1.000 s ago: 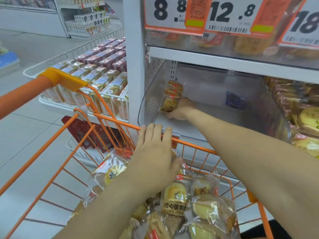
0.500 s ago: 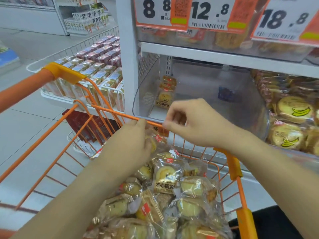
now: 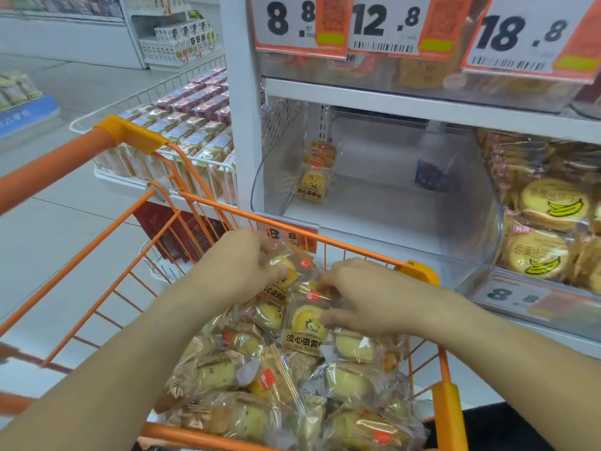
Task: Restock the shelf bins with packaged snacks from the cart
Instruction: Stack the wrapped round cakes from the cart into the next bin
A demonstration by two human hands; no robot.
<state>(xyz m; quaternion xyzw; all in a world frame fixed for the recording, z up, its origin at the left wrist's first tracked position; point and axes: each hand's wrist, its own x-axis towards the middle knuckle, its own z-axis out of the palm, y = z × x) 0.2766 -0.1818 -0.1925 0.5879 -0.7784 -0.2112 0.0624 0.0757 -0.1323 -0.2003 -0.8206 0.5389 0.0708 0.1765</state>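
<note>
Reaching into the orange cart (image 3: 419,271), both hands work the heap of wrapped egg-yolk pastries (image 3: 260,385) piled in its basket. The left hand (image 3: 240,265) has its fingers curled round 1 clear packet (image 3: 286,271) at the far end of the heap, thumb pressing the wrapper. The right hand (image 3: 367,297) curls over a second packet (image 3: 305,323), thumb on its face and fingertips at its top edge; this grip looks like a pinch, though the fingers hide part of it.

The target, a clear shelf bin (image 3: 390,216) just beyond the cart's far rim, holds only a short upright row of the same pastries (image 3: 315,170) against its left wall; the rest of its floor is bare.

What could go wrong, as I judge it: the film wrappers are slick and loosely heaped, so a shallow pinch may let a packet slide back or drag a neighbour out over the rim. Squeezing harder risks crushing the soft cake. Lifting both packets together, the hands must clear the cart's rim and the bin's raised front lip; catching either could knock the standing row flat.

To the right, a neighbouring bin of banana-print cakes (image 3: 553,206) sits close, so a careless drop could land there. Price cards (image 3: 383,24) reading 8.8, 12.8 and 18.8 hang above, and boxed goods fill a white wire rack (image 3: 195,125) to the left.
</note>
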